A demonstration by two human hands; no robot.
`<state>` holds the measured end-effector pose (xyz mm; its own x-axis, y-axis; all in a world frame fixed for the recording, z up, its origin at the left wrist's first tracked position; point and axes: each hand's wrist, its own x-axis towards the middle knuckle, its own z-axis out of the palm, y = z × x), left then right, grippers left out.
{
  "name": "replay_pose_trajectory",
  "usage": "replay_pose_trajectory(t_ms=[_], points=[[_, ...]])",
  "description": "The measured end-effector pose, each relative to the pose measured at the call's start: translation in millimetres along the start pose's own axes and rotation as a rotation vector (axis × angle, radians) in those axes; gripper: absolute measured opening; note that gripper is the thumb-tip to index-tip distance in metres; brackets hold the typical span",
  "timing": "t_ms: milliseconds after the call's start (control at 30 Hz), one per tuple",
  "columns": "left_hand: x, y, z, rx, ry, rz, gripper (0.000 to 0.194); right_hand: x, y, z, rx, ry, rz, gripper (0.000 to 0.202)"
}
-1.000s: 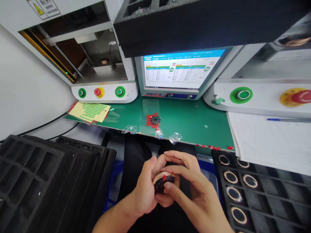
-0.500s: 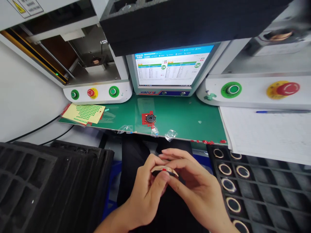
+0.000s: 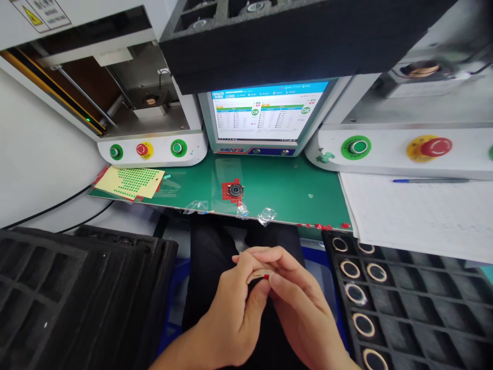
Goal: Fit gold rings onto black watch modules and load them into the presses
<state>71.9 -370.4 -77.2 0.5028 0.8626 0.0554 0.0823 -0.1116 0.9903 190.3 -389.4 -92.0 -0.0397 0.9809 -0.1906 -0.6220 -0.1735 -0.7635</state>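
Above my lap, my left hand (image 3: pixel 233 311) and my right hand (image 3: pixel 298 300) meet around a round watch case (image 3: pixel 258 274) with a gold-coloured rim and a dark face. Both hands grip it, the left thumb against its near side. My right thumb presses at a small red sticker (image 3: pixel 266 276) on the rim. Fingers cover most of the case. Beyond them, another watch case (image 3: pixel 235 190) lies back up on red stickers (image 3: pixel 226 193) on the green mat (image 3: pixel 277 187).
Left, black foam trays (image 3: pixel 111 288) are stacked; right, another foam tray (image 3: pixel 419 303) holds several gold-rimmed cases. A monitor (image 3: pixel 262 118) stands between two test machines, under an overhanging foam tray (image 3: pixel 292 46). Paper with a pen (image 3: pixel 431 181), a yellow sticker sheet (image 3: pixel 131 182) and clear film scraps (image 3: pixel 266 216) lie around.
My right thumb has come onto the red sticker on the watch case's rim. Both hands have closed more tightly around the case, and the view has shifted slightly.
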Motion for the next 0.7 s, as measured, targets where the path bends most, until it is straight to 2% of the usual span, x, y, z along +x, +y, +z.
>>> replay_pose_trajectory(t_ms=[167, 300, 400, 533, 700], points=[[-0.8, -0.7, -0.8, 0.124, -0.011, 0.090, 0.017, 0.7, 1.5, 12.6, 0.080, 0.145, 0.016, 0.010], [-2.6, -4.0, 0.7, 0.228, 0.025, 0.206, 0.023, 0.4, 7.2, 21.2, 0.099, 0.321, 0.015, 0.011], [-3.0, -4.3, 0.7, 0.309, 0.043, 0.204, 0.029, -1.0, 10.9, 27.6, 0.093, 0.420, 0.030, 0.012], [-3.2, -4.7, 0.6, 0.372, 0.021, 0.190, 0.032, -2.2, 12.4, 33.2, 0.126, 0.471, 0.059, 0.012], [-3.4, -6.4, 1.7, 0.442, 0.014, 0.210, 0.030, -2.3, 13.7, 34.0, 0.166, 0.478, 0.018, 0.009]])
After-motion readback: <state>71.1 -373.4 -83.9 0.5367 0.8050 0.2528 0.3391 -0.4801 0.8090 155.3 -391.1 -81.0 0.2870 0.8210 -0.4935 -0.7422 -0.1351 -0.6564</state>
